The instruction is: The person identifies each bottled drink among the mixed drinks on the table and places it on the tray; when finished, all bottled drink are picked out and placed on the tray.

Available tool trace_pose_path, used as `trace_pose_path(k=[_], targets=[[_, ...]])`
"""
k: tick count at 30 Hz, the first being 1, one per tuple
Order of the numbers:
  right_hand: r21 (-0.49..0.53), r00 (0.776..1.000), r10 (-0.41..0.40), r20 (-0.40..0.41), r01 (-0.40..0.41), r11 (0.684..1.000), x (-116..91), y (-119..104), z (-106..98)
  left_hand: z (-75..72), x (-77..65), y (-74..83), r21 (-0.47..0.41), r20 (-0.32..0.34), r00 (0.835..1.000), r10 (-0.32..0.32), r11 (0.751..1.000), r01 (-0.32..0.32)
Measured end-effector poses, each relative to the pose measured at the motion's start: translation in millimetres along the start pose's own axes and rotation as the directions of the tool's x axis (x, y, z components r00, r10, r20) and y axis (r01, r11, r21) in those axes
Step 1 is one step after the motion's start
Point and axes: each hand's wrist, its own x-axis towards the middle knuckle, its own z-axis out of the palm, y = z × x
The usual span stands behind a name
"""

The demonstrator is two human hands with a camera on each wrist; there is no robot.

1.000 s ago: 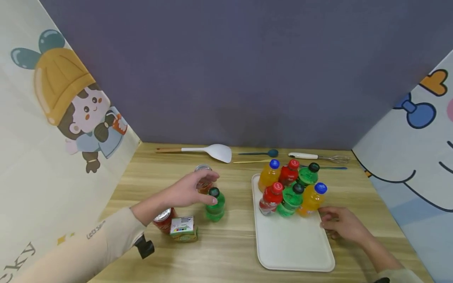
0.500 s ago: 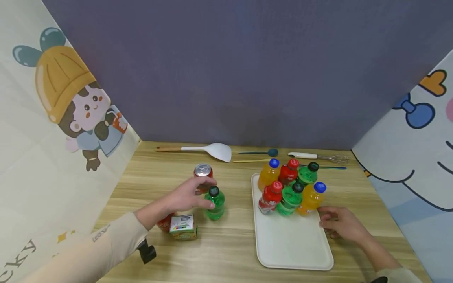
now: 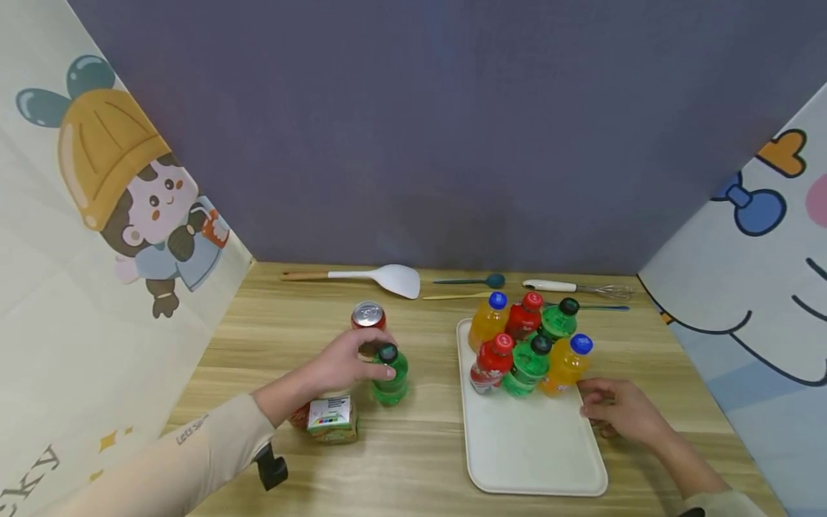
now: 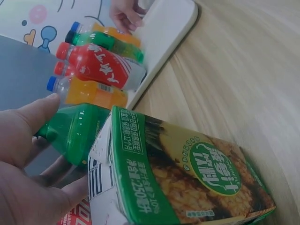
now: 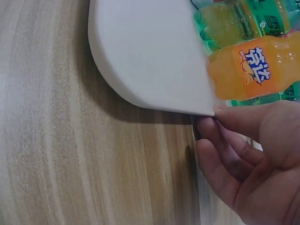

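My left hand (image 3: 345, 362) curls round the upper part of a green soda bottle (image 3: 391, 388) with a black cap, which stands on the table. In the left wrist view, thumb and fingers lie on either side of this green bottle (image 4: 77, 133). A red can (image 3: 368, 314) stands just behind the hand. Nearer the front is a pineapple juice carton (image 3: 333, 420), with another red can (image 3: 299, 416) partly hidden by the wrist. At the right, my right hand (image 3: 623, 413) pinches the edge of a white tray (image 3: 533, 452) between thumb and fingers.
On the tray's back half stand red-capped bottles (image 3: 492, 365), green bottles (image 3: 530, 370) and orange soda bottles (image 3: 568, 365). Along the back lie a white spatula (image 3: 394, 278), a dark spoon (image 3: 494, 281), a yellow utensil (image 3: 455, 296) and a whisk (image 3: 581, 287). Walls enclose the table.
My left hand has come lower and closer round the green bottle, uncovering the red can behind it. The right hand stays at the tray edge.
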Motion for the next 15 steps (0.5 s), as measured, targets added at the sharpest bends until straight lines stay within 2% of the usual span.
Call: trace_pose_path(k=[3, 5, 10, 15], targets=[[-0.002, 1.0, -0.013, 0.005, 0.013, 1.0, 0.1, -0.3, 0.5, -0.1, -1.0, 1.1, 0.009, -0.014, 1.0, -0.006, 1.0, 0.006], [0.011, 1.0, 0.005, 0.001, -0.005, 1.0, -0.2, -0.1, 1.4, 0.0, -1.1, 1.4, 0.011, -0.021, 1.0, -0.009, 1.0, 0.009], [0.038, 1.0, 0.03, -0.001, -0.03, 0.999, -0.3, 1.7, 2.7, 1.2, -1.1, -0.1, 0.013, -0.048, 0.999, 0.006, 1.0, -0.006], [0.055, 1.0, 0.02, -0.001, -0.02, 0.998, 0.3, 3.6, 2.6, 2.6, -1.2, -1.7, -0.005, -0.07, 0.997, 0.014, 1.0, -0.014]])
